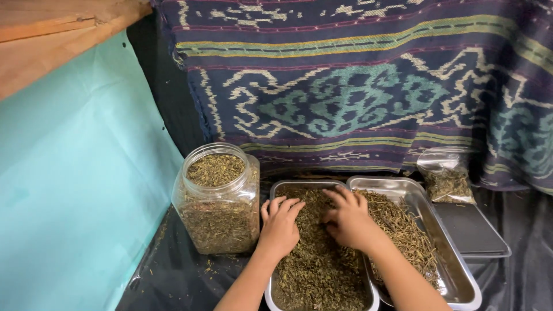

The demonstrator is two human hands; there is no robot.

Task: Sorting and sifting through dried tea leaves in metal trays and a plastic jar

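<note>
Both hands down in the dried herbs

Left hand [280, 224] and right hand [347, 222] lie released, fingers spread, on the dried herbs [317, 265] in the steel tray [276, 190]; clear plastic jar [217, 198] just left, small clear bag [446, 175] far right.

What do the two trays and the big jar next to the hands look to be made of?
The two trays look like polished metal, probably stainless steel: silvery, with bright reflections on rims and bare floor. The jar looks like clear plastic, possibly glass; the dried herbs inside show through its glossy wall. Both hands, left hand and right hand, rest in the herbs.

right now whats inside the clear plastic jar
The clear jar is lidless and nearly full of dried green-brown leaf bits. Its bottom and far side cannot be seen behind the leaves.
</note>
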